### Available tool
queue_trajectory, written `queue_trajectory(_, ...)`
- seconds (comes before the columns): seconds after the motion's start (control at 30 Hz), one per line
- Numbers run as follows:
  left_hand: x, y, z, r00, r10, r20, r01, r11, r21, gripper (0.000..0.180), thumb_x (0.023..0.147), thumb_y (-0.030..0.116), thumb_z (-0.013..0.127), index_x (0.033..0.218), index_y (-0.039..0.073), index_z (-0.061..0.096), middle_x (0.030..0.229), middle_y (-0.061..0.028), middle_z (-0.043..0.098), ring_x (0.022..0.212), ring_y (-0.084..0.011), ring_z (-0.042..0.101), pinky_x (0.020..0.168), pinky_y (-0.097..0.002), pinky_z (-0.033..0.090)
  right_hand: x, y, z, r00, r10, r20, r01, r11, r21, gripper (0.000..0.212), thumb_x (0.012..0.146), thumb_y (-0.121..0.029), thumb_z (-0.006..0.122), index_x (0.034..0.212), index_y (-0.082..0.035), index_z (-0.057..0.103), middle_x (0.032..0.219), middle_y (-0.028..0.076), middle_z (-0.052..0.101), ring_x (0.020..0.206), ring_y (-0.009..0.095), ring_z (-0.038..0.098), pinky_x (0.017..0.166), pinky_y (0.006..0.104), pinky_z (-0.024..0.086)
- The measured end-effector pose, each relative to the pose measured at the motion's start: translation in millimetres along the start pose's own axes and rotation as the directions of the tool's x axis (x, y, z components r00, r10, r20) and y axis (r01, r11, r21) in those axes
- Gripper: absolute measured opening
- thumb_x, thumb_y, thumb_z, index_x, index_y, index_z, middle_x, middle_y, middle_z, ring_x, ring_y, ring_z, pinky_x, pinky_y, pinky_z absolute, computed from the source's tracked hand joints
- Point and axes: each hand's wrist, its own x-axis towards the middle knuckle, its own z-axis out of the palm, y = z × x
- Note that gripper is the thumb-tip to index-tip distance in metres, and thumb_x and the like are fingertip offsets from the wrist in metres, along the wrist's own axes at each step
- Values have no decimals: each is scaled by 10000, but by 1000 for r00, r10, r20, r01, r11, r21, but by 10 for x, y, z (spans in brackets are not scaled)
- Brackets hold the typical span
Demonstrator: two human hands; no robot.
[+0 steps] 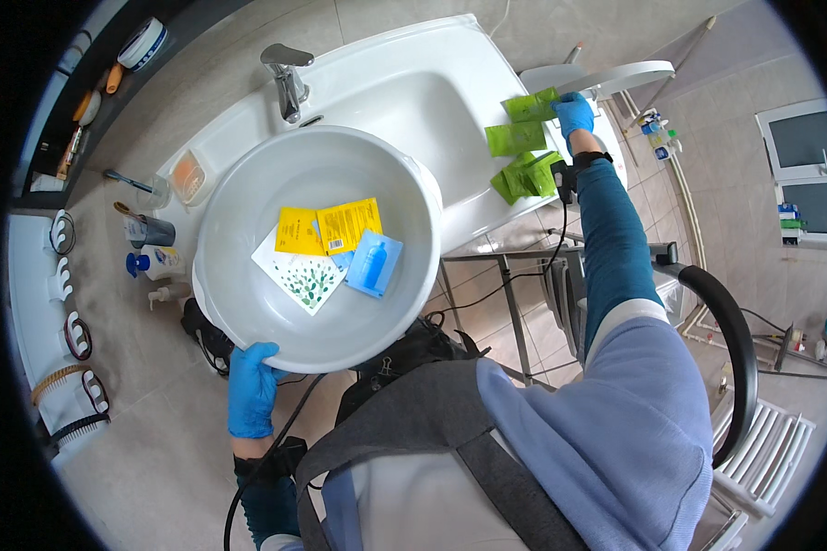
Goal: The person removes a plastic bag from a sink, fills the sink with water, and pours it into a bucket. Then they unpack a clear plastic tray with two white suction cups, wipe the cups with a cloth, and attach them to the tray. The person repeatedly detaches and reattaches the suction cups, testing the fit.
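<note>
My left hand (253, 390), in a blue glove, grips the near rim of a large light-grey basin (228, 248). The basin rests at the left part of the white sink (423, 110). Inside it lie two yellow packets (349, 227), a blue packet (374, 264) and a white napkin (294, 280) with a green leaf pattern, partly overlapping. Stretched out to the far right, my right hand (574, 112), also gloved in blue, pinches the edge of a green packet (531, 106). Beside it on the sink's right side are another green packet (515, 140) and several overlapping ones (526, 176).
A chrome faucet (289, 81) stands behind the basin. Left of it are a soap dish (190, 176), a cup (147, 230) and a pump bottle (161, 264). A toilet with a raised lid (629, 76) is beyond my right hand. A dark cable (487, 289) hangs from my right wrist.
</note>
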Motion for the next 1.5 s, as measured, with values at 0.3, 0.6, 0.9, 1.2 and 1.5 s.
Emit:
queue_trajectory(0.3,-12,15,6,999,23,43,-22,1000,-11,354,773,79,566,1084,-85,525,1045,-165,581,927,-255,631,714,-350,599,-4,-402,-397,985,-39,170,-118,570,813,189,763,-124,707,896,-8,640,814,95,642,718,181,610,624,310,520)
queue_trajectory(0.6,14,6,-83,997,6,78,-4,1000,-30,414,775,78,583,1137,-103,498,1062,-176,581,967,-265,623,747,-353,594,-299,-866,41,879,-384,281,409,912,-31,398,841,-339,603,1095,-34,637,1114,217,615,1023,343,595,867,380,469)
queue_trajectory(0.9,78,40,-44,988,7,154,-3,1000,-26,449,775,87,575,1162,-120,481,1074,-196,585,939,-265,638,728,-331,595,-2110,-2978,-93,97,-559,824,822,511,250,519,815,-270,653,1285,-92,522,1250,123,569,1094,266,579,979,334,427)
queue_trajectory(1.2,63,53,-149,984,30,173,-43,996,72,490,786,148,568,1189,-110,465,1047,-191,604,916,-272,641,757,-355,567,-2905,-3120,913,-34,-195,980,911,398,111,723,669,-247,767,1304,-59,476,1164,196,602,1031,299,611,858,362,500)
queue_trajectory(1.5,143,19,-248,974,51,221,-65,996,56,464,781,173,572,1146,-104,504,997,-197,619,867,-261,652,736,-354,574,-2561,-3247,587,33,-39,999,839,544,-7,489,767,-202,662,1233,-85,568,1117,154,633,979,278,634,819,381,511)
